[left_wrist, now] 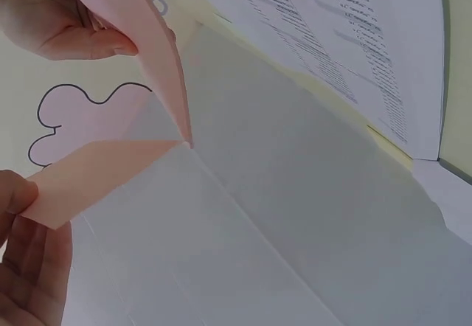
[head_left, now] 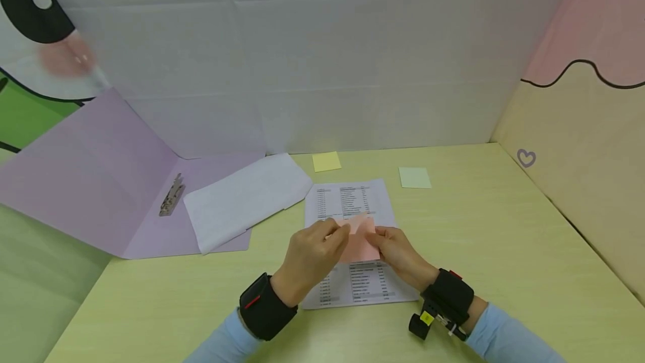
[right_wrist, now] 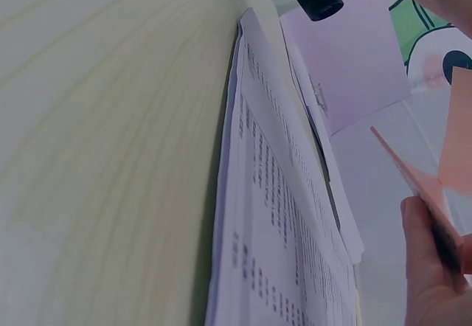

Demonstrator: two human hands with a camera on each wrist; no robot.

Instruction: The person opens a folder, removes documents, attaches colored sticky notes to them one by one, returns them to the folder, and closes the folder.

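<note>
We hold a pink sticky-note pad (left_wrist: 161,60) above the printed pages (head_left: 360,282) on the surface (head_left: 504,240), and the work in hand looks like peeling its top leaf (left_wrist: 103,175) away. Our right hand (head_left: 395,248) pinches the pad, thumb against one face, while our left hand (head_left: 312,254) grips the free end of the leaf between thumb and fingers. In the left wrist view the leaf spreads away from the pad in a narrow V, the two meeting only at one end, which we take to be the gummed strip. To do this well, we should keep the pad steady with the right hand and let the left do the pulling, slowly and evenly, so that the leaf neither tears nor curls. Drawing it along the strip from one corner would probably keep it flatter than a straight tug. We ought to check that just one leaf is coming up, and keep our fingertips off the gum so it sticks well later. The yellow note (head_left: 326,161) and the pale green note (head_left: 415,177) lie beyond the pages, well apart from our hands.
</note>
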